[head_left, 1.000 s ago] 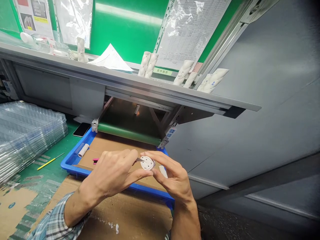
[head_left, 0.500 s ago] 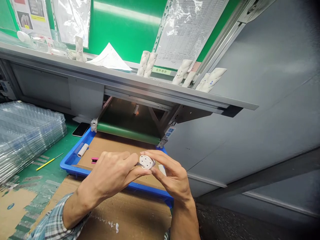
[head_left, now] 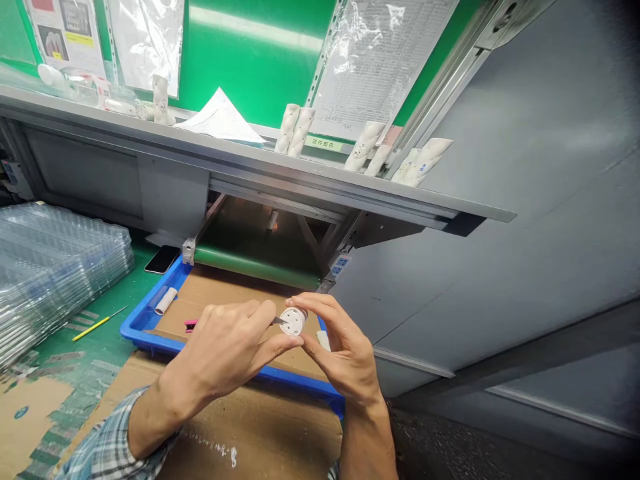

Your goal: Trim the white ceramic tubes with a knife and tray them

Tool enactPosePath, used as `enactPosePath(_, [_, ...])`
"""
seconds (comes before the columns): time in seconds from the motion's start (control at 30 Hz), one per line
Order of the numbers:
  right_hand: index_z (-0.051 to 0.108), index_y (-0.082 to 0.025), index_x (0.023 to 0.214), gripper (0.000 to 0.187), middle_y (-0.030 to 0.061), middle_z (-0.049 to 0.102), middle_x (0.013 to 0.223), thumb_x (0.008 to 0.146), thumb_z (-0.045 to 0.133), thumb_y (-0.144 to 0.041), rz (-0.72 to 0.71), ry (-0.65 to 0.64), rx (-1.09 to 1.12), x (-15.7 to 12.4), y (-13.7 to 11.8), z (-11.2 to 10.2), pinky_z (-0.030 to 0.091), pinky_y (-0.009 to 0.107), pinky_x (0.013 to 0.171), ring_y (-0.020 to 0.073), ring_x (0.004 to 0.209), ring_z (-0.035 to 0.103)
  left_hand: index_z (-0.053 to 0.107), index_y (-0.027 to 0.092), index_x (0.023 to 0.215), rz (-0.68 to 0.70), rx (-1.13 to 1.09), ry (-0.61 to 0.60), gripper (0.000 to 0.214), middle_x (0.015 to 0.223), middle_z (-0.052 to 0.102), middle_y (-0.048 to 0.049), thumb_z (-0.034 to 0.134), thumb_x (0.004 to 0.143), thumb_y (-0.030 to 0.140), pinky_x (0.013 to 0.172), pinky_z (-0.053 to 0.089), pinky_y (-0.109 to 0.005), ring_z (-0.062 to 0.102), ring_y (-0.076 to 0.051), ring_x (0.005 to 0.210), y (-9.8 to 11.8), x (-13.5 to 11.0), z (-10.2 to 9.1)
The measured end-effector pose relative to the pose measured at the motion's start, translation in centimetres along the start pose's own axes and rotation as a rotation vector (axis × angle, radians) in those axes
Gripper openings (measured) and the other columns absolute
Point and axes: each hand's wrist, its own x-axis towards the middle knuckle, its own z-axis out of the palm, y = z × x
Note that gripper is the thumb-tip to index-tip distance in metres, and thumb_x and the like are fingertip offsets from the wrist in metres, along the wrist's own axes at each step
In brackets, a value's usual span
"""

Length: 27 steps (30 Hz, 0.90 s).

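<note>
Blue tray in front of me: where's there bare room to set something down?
In the blue tray, the cardboard liner shows bare between the green roller and the white tube. More bare cardboard lies in front of its near rim. It is crowded where the left hand and right hand hold the white disc, and at the stack of clear plastic trays.

A blue-and-white plaid sleeve [head_left: 113,437] stops before the bare left hand [head_left: 225,350].

The left hand [head_left: 220,350] is held in a closed pinch grip, angled toward the right hand [head_left: 345,353], which faces it in a curved pinch grip, both raised just beside each other.
</note>
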Motion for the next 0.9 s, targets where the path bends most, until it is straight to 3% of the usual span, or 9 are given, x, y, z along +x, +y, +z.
enactPosePath(0.47, [0.069,-0.027,0.13,0.04,0.0035,0.067,0.118,0.098,0.078,-0.006,-0.189,0.268,-0.108,0.5,-0.4,2.2,0.057,0.031,0.096,0.0187,0.11,0.067,0.05,0.023,0.084,-0.018,-0.001,0.065,0.06,0.069,0.062,0.0017,0.018,0.118,0.06,0.053,0.022,-0.034,0.061,-0.018,0.056,0.5,0.1,0.2])
enactPosePath(0.9, [0.067,-0.026,0.125,0.04,0.0041,0.066,0.11,0.093,0.077,-0.003,-0.26,0.398,-0.249,0.4,-0.6,3.1,0.06,0.037,0.088,0.0219,0.1,0.068,0.053,0.022,0.082,0.037,-0.053,0.094,0.057,0.069,0.063,0.0025,0.023,0.12,0.051,0.052,0.024,-0.034,0.059,-0.017,0.056,0.6,0.0,0.2])
